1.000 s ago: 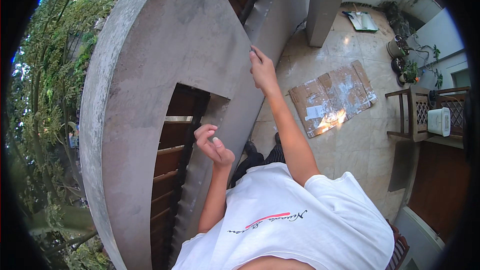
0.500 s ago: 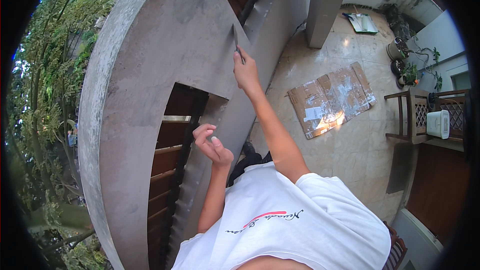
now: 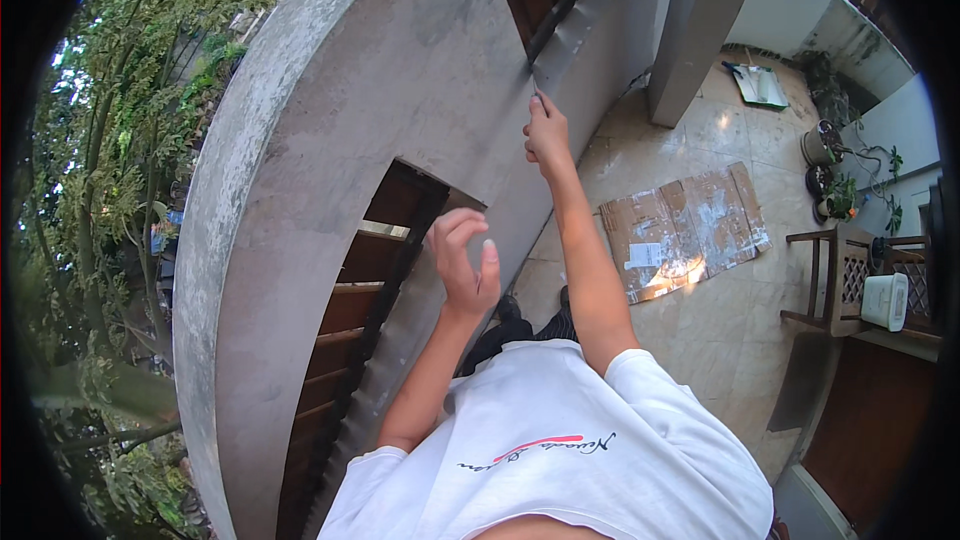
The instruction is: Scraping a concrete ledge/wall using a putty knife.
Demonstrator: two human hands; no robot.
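My right hand [image 3: 546, 135] is wrapped round a scraper [image 3: 536, 90], its thin blade seen nearly edge-on and pointing away from me. The blade meets or nearly meets the grey wall [image 3: 430, 70] below the upper opening; whether it touches is hard to tell. Nearer to me, my left hand [image 3: 466, 258] is raised with nothing in it, fingers loosely curled and thumb apart. It hovers in front of the corner of the lower opening [image 3: 365, 280], which has brown slats and a dark metal frame.
Flattened cardboard [image 3: 685, 230] with white smears lies on the tiled floor. Beyond it stand a grey pillar [image 3: 700, 30] and a white-smeared tray [image 3: 758, 86]. Potted plants [image 3: 822, 143], a wooden chair [image 3: 835, 280] and a white container [image 3: 884, 302] are at the right. Trees [image 3: 100, 190] grow beyond the wall.
My right hand and the scraper have shifted right along the wall, and the blade has turned from showing its flat to nearly edge-on. My left hand has risen and its fingers have opened wider.
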